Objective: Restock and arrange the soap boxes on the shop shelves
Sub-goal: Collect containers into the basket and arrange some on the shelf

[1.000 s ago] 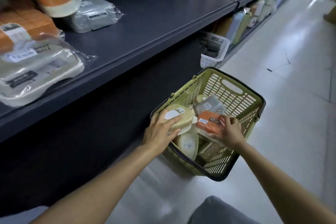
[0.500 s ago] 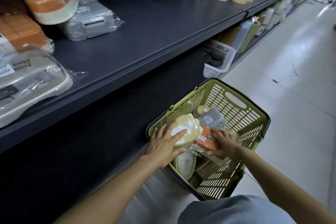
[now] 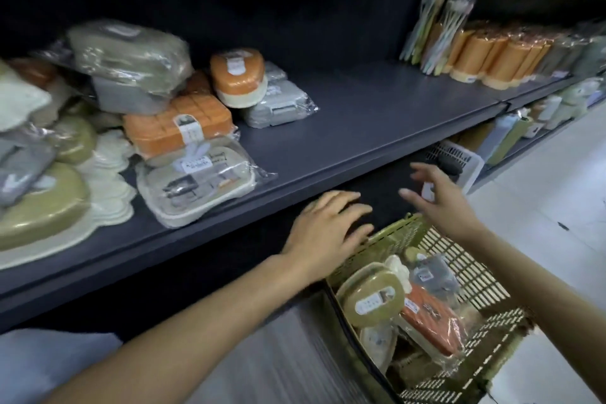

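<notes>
The dark shelf carries wrapped soap boxes at left, orange tubes at right.

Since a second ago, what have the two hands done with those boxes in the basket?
Both hands have let go and lifted out of the olive-green plastic basket. The left hand released the olive oval soap box; the right hand released the orange wrapped soap box. Both now hover empty, fingers spread, near the dark shelf edge. The two boxes remain in the basket.
</notes>
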